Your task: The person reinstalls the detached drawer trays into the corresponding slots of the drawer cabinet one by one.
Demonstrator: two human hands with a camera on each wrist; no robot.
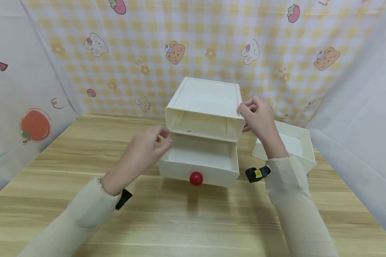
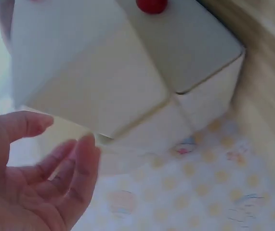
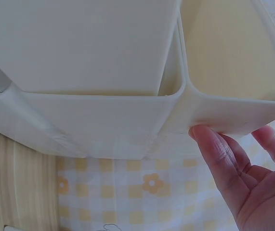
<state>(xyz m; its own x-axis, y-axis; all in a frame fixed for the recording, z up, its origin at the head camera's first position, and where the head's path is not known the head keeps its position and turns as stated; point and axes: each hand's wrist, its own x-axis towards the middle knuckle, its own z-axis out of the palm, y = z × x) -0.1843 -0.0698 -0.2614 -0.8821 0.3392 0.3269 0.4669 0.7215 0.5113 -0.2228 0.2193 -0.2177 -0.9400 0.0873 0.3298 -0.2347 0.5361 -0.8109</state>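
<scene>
A white plastic drawer cabinet (image 1: 209, 96) stands on the table; its upper compartment has no drawer in it. Below, a white drawer (image 1: 223, 176) with a red knob (image 1: 196, 179) is pulled well out. My right hand (image 1: 258, 117) holds the cabinet's upper right front corner, thumb pressed to the side wall and other fingers near the top edge. My left hand (image 1: 144, 146) hovers by the left side of the pulled-out drawer, fingers loosely bent. In the left wrist view, the left hand (image 2: 55, 178) shows a gap between thumb and fingers, with nothing held.
Another white drawer (image 1: 291, 144) lies to the right of the cabinet, partly hidden by the right forearm. In the left wrist view a second red knob (image 2: 151, 5) shows on a lower drawer front. A checked cloth (image 1: 209, 35) hangs behind the wooden table (image 1: 186, 232).
</scene>
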